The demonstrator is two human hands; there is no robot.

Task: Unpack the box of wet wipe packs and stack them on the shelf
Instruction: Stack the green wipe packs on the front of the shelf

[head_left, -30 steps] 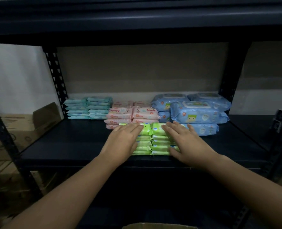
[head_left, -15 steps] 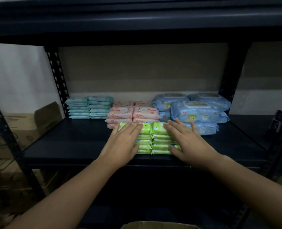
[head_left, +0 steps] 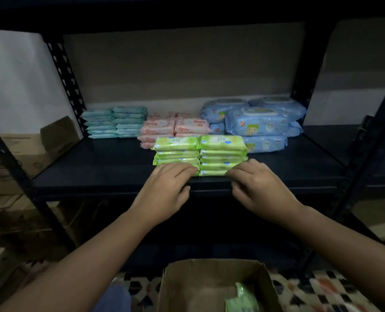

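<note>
Two stacks of green wet wipe packs [head_left: 199,154] stood side by side at the front edge of the dark shelf [head_left: 96,174]. Left hand [head_left: 164,190] and right hand [head_left: 258,188], fingers loosely extended, touched the bottom packs (gripping nothing). More green packs [head_left: 241,299] lay in the cardboard box [head_left: 211,287] below.

On the shelf [head_left: 110,174] your two side-by-side wipe stacks [head_left: 199,154] sit at the front edge; three more groups line up behind; below, the box [head_left: 211,287] holds what seems one pack [head_left: 242,299].
</note>
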